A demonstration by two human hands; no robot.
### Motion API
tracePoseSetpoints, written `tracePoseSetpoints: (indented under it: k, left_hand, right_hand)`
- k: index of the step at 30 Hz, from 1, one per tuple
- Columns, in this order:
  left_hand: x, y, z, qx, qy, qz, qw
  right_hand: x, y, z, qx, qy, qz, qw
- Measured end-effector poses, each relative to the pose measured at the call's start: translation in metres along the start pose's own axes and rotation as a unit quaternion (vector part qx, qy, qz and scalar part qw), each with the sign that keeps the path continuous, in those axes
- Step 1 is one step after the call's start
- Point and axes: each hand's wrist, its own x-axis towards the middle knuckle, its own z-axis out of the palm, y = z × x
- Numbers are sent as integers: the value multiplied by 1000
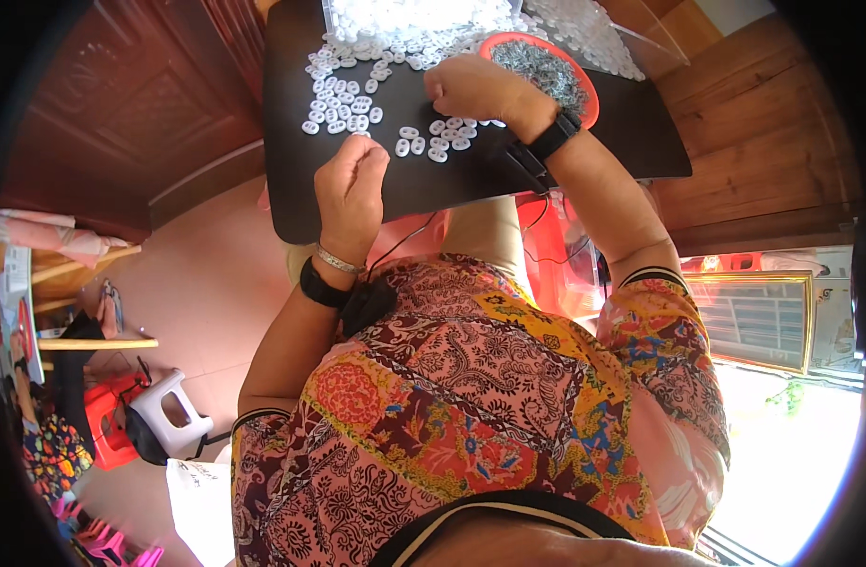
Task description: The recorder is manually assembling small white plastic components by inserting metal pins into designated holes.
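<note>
Close to the table's front edge, my left hand (351, 187) is closed in a pinch, its knuckles up. A sliver of white shows at its fingertips, but whether it is held I cannot tell. My right hand (485, 93) is curled closed over the tabletop beside the bowl, and its fingers hide whatever they hold. Between and below the hands lie loose white oval pieces (438, 145), each with two holes. Another group of such white pieces (335, 99) lies beyond my left hand. An orange-red bowl (591, 106) holds many small grey metal parts (537, 71).
A clear container (327, 19) heaped with white pieces stands at the dark table's (296, 189) far side. Clear plastic with more white pieces (584, 33) lies behind the bowl. A wooden panel (763, 123) borders the right. Red and grey stools (173, 416) stand on the floor at left.
</note>
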Motion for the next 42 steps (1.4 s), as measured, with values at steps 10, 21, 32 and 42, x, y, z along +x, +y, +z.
tracePoseSetpoints:
  k: [10, 21, 32, 42]
  left_hand:
    - [79, 56, 12, -128, -29, -9, 991]
    - [117, 22, 71, 3, -202, 0, 979]
    - [125, -3, 63, -98, -180, -127, 971]
    - [118, -4, 70, -218, -197, -156, 943]
  right_hand:
    - [-12, 2, -42, 508, 151, 20, 848]
    - [-40, 33, -54, 474, 175, -7, 863]
    - [-66, 53, -55, 322, 200, 42, 925]
    - [-41, 29, -40, 240, 232, -62, 941]
